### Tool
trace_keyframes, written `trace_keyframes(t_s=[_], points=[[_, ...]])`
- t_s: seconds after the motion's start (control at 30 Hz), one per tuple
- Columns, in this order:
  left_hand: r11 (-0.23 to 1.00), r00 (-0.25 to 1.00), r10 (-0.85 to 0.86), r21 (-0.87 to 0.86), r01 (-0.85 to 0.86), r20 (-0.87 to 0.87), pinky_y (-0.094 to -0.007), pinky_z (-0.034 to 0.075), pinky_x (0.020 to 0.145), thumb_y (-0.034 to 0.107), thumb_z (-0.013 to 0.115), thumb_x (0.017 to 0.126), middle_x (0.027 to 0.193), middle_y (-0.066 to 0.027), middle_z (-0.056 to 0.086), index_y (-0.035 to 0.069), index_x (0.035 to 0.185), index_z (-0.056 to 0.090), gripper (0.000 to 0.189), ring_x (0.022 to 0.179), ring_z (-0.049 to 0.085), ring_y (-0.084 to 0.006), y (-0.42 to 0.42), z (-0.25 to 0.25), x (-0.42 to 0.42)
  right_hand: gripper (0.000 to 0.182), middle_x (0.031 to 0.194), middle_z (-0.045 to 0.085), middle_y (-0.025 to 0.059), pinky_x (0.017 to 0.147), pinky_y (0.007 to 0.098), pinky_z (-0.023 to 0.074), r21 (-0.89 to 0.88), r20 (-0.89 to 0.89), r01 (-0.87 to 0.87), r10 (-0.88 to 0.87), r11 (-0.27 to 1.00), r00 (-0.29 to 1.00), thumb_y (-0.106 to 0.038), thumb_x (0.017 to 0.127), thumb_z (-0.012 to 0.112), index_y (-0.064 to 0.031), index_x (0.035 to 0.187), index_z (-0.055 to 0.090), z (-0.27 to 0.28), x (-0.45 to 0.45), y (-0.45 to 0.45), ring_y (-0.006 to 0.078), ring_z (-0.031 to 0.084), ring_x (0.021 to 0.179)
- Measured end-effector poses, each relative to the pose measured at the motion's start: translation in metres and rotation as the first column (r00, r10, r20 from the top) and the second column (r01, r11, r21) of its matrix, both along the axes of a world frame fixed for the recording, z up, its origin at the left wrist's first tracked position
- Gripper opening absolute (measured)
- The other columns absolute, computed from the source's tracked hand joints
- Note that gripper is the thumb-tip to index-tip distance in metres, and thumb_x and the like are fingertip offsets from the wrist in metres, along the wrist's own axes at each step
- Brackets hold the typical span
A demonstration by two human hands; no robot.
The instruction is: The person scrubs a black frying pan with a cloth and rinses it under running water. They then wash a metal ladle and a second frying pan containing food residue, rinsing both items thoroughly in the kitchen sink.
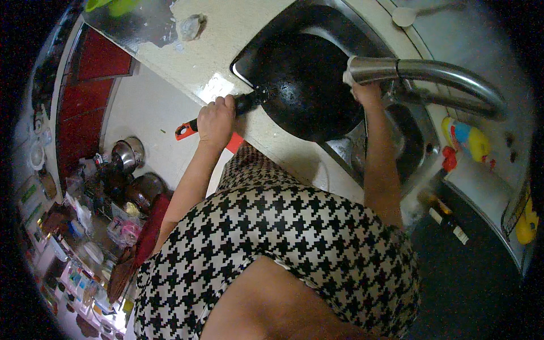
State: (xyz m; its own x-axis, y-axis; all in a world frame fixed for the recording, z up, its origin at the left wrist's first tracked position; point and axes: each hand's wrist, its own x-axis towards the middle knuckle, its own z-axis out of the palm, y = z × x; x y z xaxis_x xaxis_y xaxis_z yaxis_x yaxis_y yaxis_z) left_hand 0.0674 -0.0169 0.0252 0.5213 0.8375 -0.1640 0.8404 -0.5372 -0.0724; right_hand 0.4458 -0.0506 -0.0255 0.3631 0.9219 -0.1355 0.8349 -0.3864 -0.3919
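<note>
A round black frying pan (312, 91) is held tilted over the stainless steel sink (361, 25), with a wet shine near its handle side. My left hand (216, 121) is wrapped around the pan's black handle (248, 102), whose red end with a hanging hole sticks out past my fist. At the opposite rim, my right hand (368, 94) grips what looks like a whitish cloth (348, 77) against the pan. The curved metal faucet (429, 70) hides part of that hand and the cloth. No water stream is visible.
A crumpled clear plastic bag (190, 27) lies on the pale counter (157, 55). To the right of the sink are a yellow bottle (474, 140) and a red object (449, 158). Metal pots (128, 153) and clutter fill the lower left, beside red cabinet doors (83, 108).
</note>
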Motion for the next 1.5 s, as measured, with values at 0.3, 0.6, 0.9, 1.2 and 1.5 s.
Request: trace_keyframes(t_s=[0.3, 0.6, 0.9, 1.2, 1.5], points=[[0.999, 1.0, -0.006, -0.043, 0.005, -0.03, -0.0365, 0.048, 0.059, 0.012, 0.048, 0.079, 0.079, -0.0097, 0.055, 0.008, 0.091, 0.047, 0.013, 0.07, 0.059, -0.0262, 0.001, 0.0, -0.004, 0.039, 0.108, 0.051, 0.006, 0.087, 0.0395, 0.0359, 0.44, 0.062, -0.375, 0.389, 0.816, 0.919, -0.018, 0.076, 0.06, -0.0221, 0.115, 0.056, 0.054, -0.131, 0.005, 0.0279, 0.045, 0.102], [0.999, 1.0, -0.004, 0.05, 0.004, 0.006, -0.0354, 0.046, 0.056, 0.011, 0.05, 0.077, 0.075, -0.0082, 0.053, 0.007, 0.086, 0.046, 0.011, 0.066, 0.058, -0.0242, -0.004, 0.009, 0.008, 0.036, 0.111, 0.053, 0.0126, 0.09, 0.0405, 0.0394, 0.201, -0.136, -0.152, 0.181, 0.968, 0.974, -0.04, 0.082, 0.053, -0.027, 0.115, 0.056, 0.011, -0.028, 0.103, 0.034, 0.049, 0.102], [0.999, 1.0, -0.014, 0.045, 0.013, 0.027, -0.0361, 0.047, 0.057, 0.011, 0.05, 0.077, 0.075, -0.0088, 0.054, 0.007, 0.084, 0.047, 0.009, 0.066, 0.059, -0.0244, -0.003, -0.004, 0.003, 0.047, 0.112, 0.054, 0.0173, 0.082, 0.0415, 0.0428, -0.316, -0.231, 0.205, -0.285, 0.926, 0.93, -0.048, 0.084, 0.041, -0.0157, 0.118, 0.048, 0.04, -0.042, 0.006, 0.0342, 0.051, 0.102], [0.999, 1.0, -0.029, 0.042, 0.029, -0.008, -0.0367, 0.047, 0.057, 0.011, 0.05, 0.078, 0.075, -0.01, 0.055, 0.006, 0.085, 0.046, 0.009, 0.067, 0.059, -0.0255, -0.001, -0.018, 0.0, 0.04, 0.085, 0.046, 0.0054, 0.064, 0.0354, 0.0455, 0.409, 0.313, -0.392, 0.277, 0.824, 0.909, -0.02, 0.067, 0.065, -0.0214, 0.106, 0.057, 0.048, -0.184, 0.0, 0.0238, 0.05, 0.08], [1.0, 1.0, -0.023, 0.018, 0.023, -0.004, -0.0365, 0.048, 0.059, 0.01, 0.048, 0.079, 0.077, -0.0088, 0.055, 0.007, 0.089, 0.046, 0.011, 0.07, 0.06, -0.0252, -0.001, -0.018, 0.002, 0.036, 0.091, 0.047, 0.0054, 0.073, 0.0369, 0.0435, 0.292, -0.016, -0.521, 0.549, 0.802, 0.836, -0.011, 0.06, 0.07, -0.0133, 0.094, 0.058, 0.056, -0.108, -0.081, 0.0252, 0.05, 0.092]])
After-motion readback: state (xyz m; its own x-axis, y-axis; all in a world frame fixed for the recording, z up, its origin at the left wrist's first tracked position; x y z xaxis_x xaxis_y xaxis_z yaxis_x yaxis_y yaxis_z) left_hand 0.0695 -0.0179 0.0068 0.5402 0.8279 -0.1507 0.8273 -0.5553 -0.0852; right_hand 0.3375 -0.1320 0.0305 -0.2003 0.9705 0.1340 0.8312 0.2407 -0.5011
